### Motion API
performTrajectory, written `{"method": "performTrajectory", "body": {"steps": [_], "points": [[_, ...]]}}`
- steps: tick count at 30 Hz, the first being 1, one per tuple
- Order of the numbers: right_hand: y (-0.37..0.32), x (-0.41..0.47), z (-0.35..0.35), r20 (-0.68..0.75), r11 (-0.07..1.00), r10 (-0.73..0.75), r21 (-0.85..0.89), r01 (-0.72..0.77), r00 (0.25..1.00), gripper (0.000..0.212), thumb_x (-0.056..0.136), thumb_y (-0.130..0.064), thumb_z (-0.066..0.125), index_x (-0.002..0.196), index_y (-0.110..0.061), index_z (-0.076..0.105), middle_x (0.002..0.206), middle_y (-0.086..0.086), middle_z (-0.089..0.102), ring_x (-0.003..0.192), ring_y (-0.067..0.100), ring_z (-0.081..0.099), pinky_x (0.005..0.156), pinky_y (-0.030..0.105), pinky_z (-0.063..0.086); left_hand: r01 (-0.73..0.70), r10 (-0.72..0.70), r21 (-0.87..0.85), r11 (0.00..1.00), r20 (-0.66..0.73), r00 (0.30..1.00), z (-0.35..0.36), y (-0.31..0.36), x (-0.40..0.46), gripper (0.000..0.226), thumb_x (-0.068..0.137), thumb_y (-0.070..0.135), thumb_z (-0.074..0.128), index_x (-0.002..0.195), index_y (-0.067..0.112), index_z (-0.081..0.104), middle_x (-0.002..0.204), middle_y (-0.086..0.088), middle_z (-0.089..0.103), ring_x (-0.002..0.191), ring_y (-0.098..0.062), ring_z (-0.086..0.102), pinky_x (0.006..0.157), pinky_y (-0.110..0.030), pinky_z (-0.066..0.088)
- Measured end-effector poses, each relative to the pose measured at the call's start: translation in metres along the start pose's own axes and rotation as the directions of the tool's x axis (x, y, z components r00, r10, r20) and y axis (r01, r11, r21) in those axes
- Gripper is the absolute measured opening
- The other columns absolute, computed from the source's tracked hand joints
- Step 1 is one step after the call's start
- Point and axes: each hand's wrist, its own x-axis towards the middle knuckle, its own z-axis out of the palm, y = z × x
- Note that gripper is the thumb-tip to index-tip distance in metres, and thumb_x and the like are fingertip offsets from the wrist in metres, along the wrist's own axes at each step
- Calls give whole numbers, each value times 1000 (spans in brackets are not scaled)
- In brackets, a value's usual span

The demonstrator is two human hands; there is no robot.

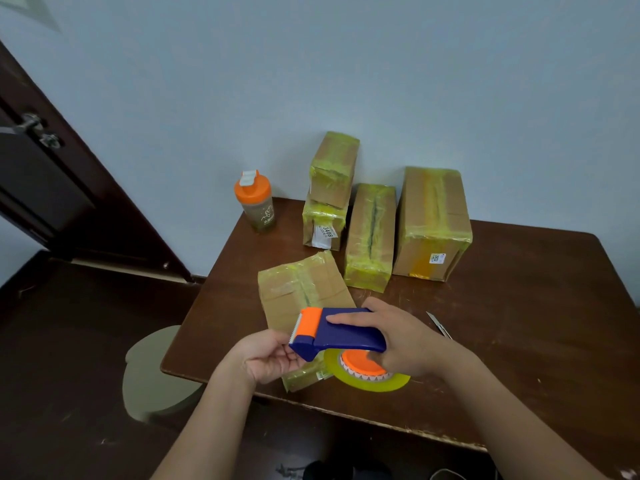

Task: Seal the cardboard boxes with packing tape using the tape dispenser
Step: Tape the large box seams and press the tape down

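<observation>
Readable text: white label on the lower stacked box (323,225) says "3408"; bottle (255,202) w/ orange lid has pale print, can't read; small sticker on the big box (433,225) too small to read. Tape dispenser (337,332), blue body w/ orange cutter end, is held in the air over the desk's (519,323) near edge at abt 6 o'clock of the scene. Tape roll (369,374), yellowish w/ orange hub, hangs under it. Right hand (394,336) is wrapped round the handle from the 3 o'clock side, index finger lying along the top. Left hand (268,355) is palm up at the dispenser's 8 o'clock, fingers curled under the cutter end, touching it; whether it pinches the tape end, can't tell. Flat taped box (304,292) lies just behind the dispenser at 12 o'clock, partly hidden by it. Taped boxes sit at the desk's far edge by the wall: upper small box (334,168) on the 3408 one, mid box (370,237), big box at 1 o'clock. Knife (438,323) at 3 o'clock of the right hand. Open desk room on the right side; left desk edge close to the left hand.
</observation>
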Motion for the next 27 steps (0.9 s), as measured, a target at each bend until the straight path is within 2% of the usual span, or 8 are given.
{"method": "performTrajectory", "body": {"steps": [4,8,13,16,20,24,27], "points": [[3,-1,3,-15,999,-3,44,3,1000,84,87,-10,70,141,-58,27,126,-6,37,109,12,44,90,23,47,16,-17,-27,1000,-23,1000,5,0,-3,17,93,-14,41,87,-10,56,81,-25,62,76,-28,61,50,-35,57],[8,-2,6,-32,996,1,88,2,999,82,86,-10,71,143,-53,31,123,-7,39,108,11,45,88,24,48,9,-9,-30,999,-17,1000,0,-1,1,11,91,-11,47,92,-9,57,83,-27,65,67,-27,67,54,-35,58],[9,0,8,-22,991,1,135,2,1000,82,86,-9,71,143,-54,32,122,-9,39,109,11,45,90,27,49,-14,13,-42,999,-17,1000,-5,-3,5,10,91,-12,47,92,-9,56,82,-26,64,61,-28,68,51,-35,59],[12,-1,9,-15,984,2,179,0,1000,83,86,-9,71,142,-56,32,122,-10,38,110,10,45,89,24,49,5,-6,-32,999,-22,1000,-11,0,5,19,89,-18,40,92,-7,55,79,-27,65,63,-29,69,52,-36,59],[14,-3,8,10,988,-4,153,2,1000,86,84,-11,73,144,-55,29,123,-12,37,109,8,46,87,22,50,2,-1,11,1000,-20,1000,-19,5,1,34,70,-22,42,98,-8,56,81,-25,66,81,-25,59,56,-32,57],[17,-7,7,14,986,2,169,-4,1000,90,82,-12,75,143,-58,26,123,-13,37,108,9,49,87,23,51,-10,11,29,1000,-12,1000,-18,11,1,31,88,-19,36,107,-6,57,90,-23,64,83,-23,57,57,-29,56],[20,-8,9,15,981,18,192,-20,1000,94,81,-13,77,140,-62,24,124,-15,37,108,9,51,87,23,52,-16,16,20,1000,-9,1000,-13,14,0,29,88,-18,35,97,-7,60,86,-22,63,74,-21,59,57,-28,54]]}}
